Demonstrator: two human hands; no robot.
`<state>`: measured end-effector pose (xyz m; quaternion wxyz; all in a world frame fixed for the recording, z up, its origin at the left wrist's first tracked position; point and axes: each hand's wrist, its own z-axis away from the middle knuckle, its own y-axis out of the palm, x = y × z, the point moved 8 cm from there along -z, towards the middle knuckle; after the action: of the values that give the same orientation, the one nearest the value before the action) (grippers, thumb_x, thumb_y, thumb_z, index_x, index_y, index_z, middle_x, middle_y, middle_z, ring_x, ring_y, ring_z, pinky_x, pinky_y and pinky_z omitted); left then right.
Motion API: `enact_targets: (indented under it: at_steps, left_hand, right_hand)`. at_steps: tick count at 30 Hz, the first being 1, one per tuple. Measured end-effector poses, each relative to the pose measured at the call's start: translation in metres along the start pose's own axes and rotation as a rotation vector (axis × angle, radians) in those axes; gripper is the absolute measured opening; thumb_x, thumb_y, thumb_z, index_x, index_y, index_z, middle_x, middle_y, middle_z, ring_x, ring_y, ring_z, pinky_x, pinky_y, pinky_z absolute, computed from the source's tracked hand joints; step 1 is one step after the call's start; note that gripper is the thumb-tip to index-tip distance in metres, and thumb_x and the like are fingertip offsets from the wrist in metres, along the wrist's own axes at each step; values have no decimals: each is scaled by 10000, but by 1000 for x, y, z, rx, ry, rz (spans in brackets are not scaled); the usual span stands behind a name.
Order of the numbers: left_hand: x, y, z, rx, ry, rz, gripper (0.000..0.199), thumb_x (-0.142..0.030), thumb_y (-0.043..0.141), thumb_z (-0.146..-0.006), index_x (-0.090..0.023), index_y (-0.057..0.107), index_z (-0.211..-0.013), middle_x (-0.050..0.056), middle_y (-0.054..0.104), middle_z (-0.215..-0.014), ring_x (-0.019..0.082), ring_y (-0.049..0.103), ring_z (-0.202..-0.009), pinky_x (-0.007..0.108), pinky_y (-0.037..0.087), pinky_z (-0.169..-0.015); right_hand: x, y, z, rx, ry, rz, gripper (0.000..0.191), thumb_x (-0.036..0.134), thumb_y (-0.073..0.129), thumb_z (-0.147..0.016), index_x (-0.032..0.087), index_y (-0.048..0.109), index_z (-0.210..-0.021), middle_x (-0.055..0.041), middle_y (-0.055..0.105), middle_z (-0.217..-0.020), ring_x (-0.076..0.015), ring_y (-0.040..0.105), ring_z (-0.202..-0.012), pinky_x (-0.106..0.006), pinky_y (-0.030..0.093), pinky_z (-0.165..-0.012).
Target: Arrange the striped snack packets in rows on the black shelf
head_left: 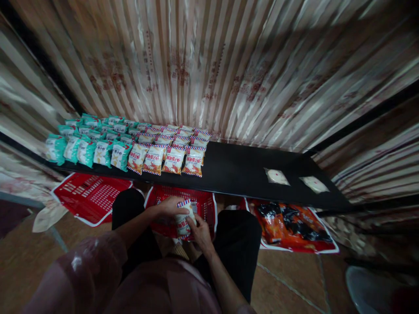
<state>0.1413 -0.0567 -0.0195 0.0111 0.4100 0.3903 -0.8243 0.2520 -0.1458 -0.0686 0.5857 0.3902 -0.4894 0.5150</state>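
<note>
Between my two hands is a white snack packet [183, 222] with a red-and-blue striped edge, held over a red basket [212, 213]. My left hand [170, 206] grips its upper left side, and my right hand [200, 232] closes on its right side. Beyond them, on a black shelf [235, 168], stand several rows of similar striped packets [173, 160]. Several teal-and-white packets [103, 152] stand to their left. Two flat clear packets with round white contents, one nearer [277, 176] and one farther right [314, 184], lie on the shelf's right part.
Below the shelf at left is another red basket [94, 196]. At right, a red basket [294, 248] holds orange and black packages [291, 222]. A striped curtain [209, 65] hangs behind the shelf. A pale round object [366, 288] is at lower right.
</note>
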Motion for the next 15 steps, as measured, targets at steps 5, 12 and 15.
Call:
enact_targets:
  at_steps: [5,12,15]
  left_hand:
    - [5,-2,-1,-37,18,104,385,-523,542,-744,-152,620,-807,-7,617,-744,145,524,-697,199,347,-565]
    - [24,4,-6,-168,2,389,409,-490,601,-723,-131,643,-915,6,644,-768,145,560,-706,214,406,-600]
    - [34,10,-9,-263,-22,591,461,-447,689,-663,-133,623,-993,30,670,-849,158,598,-757,243,460,-670]
  right_hand:
    - [10,-1,0,-38,-3,-72,416,549,658,-674,161,690,-822,-23,681,-691,-171,580,-616,-261,480,-574]
    - [14,-9,-2,-145,47,-167,515,572,665,-646,126,692,-901,-35,683,-692,-181,596,-631,-279,489,-599]
    - [11,-13,-1,-182,77,-177,503,561,676,-642,121,694,-884,-35,680,-673,-177,590,-614,-273,481,-581]
